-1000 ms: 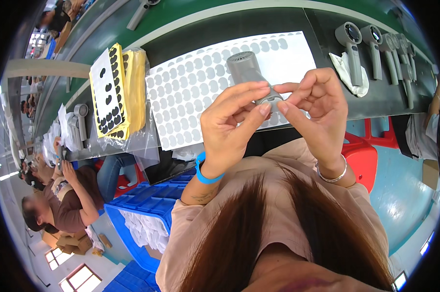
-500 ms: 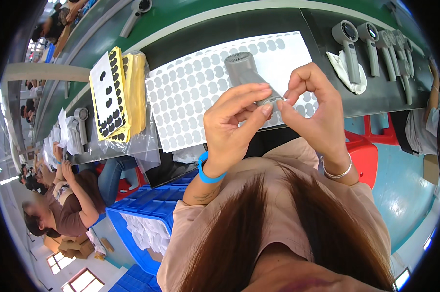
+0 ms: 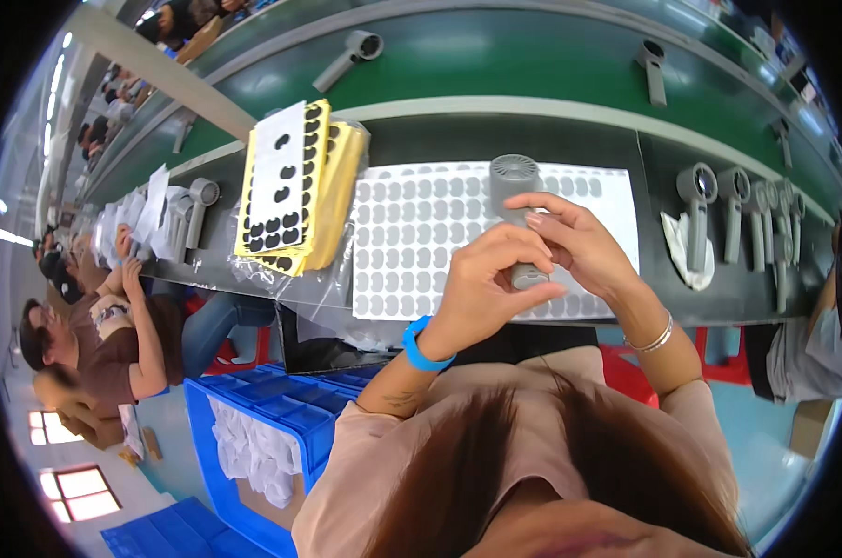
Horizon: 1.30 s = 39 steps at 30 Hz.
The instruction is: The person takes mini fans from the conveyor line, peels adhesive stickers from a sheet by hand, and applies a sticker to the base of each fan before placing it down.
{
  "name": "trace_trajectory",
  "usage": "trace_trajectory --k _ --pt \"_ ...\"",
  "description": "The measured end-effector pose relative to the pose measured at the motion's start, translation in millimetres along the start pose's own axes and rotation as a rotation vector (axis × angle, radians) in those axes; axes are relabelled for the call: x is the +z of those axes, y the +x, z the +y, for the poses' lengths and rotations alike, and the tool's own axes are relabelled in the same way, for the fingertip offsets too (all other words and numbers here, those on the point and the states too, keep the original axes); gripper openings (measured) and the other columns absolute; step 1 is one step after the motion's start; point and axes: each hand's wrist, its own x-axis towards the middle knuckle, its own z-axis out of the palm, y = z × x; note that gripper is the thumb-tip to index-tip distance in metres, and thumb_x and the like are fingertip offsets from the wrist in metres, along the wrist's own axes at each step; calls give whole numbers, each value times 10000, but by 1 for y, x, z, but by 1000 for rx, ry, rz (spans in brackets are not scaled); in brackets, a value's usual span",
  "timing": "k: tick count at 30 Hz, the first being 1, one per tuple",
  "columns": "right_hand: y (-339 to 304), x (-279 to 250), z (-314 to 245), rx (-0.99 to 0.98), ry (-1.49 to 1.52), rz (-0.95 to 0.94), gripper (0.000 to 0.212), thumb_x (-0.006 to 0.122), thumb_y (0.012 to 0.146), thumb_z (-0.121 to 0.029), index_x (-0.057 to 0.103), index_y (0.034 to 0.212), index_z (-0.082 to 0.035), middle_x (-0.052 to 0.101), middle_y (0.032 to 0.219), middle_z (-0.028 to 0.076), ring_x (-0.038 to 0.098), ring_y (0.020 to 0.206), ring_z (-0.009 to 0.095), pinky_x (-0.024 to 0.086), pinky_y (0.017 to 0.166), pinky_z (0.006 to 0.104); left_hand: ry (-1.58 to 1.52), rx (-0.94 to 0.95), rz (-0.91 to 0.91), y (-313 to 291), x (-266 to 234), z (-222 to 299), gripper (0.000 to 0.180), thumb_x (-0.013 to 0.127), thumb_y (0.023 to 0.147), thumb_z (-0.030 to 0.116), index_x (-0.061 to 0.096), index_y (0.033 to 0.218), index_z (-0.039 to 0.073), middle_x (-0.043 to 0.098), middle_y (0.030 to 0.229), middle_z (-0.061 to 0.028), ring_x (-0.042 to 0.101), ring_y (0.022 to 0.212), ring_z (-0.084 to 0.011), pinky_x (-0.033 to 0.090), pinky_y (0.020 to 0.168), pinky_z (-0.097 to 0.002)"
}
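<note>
A grey handheld fan (image 3: 511, 191) is between my hands, its vented round head pointing away from me and its handle end toward me. My left hand (image 3: 495, 284) is closed around the lower handle, thumb and fingers near its end. From the right, my right hand (image 3: 588, 244) reaches over the fan's middle, its bent fingers closed on the body. The fingers hide most of the handle. Beneath lies a white sheet (image 3: 370, 302) with rows of grey, bean-shaped stickers.
Left of the sheet is a stack of yellow-backed sheets (image 3: 333, 200) with black stickers, in clear plastic. More handheld fans (image 3: 697, 200) lie at the right, one on a white cloth. A green conveyor (image 3: 495, 79) runs behind. A blue crate (image 3: 230, 484) and a seated co-worker (image 3: 105, 358) are at left.
My right hand has gone from pinching near the handle's end to gripping the fan's middle. The fan now points more straight away from me. The whole view has shifted.
</note>
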Motion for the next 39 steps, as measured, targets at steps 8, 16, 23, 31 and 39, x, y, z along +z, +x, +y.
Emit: trace_trajectory --k 8,16,23,31,39 --pt "74 -33 -43 -227 -365 100 271 526 912 -180 598 1161 -102 577 876 -12 542 749 69 470 688 223 -151 10 18 25 -18 -19 354 466 883 -80 567 1211 7 520 1295 -171 655 938 -232 558 750 -295" --pt "247 -236 -72 -436 -1541 886 309 457 846 -188 644 1088 -147 642 1025 161 599 977 352 472 854 463 24 -149 -89 14 -29 -53 269 472 879 -55 629 1092 -13 624 1138 -153 658 900 -220 534 729 -291" --pt "146 -162 -60 -750 -1345 579 168 557 820 -125 653 930 -41 629 824 185 605 784 335 482 704 410 297 -95 -144 4 -23 -59 257 626 800 12 647 1056 9 639 1109 -146 622 992 -264 480 847 -313" --pt "-64 -105 7 -156 -1123 348 114 662 726 -36 651 835 -8 618 772 115 600 687 228 469 639 304 353 34 -334 6 23 -53 395 725 733 101 624 1112 58 540 1255 -124 505 1124 -313 429 933 -373" --pt "-95 -106 37 -280 -1072 468 194 678 659 66 587 812 -11 518 788 82 536 662 182 435 588 276 547 148 -502 14 67 -57 590 757 660 165 532 1179 1 432 1300 -218 404 1212 -405 358 1014 -413"
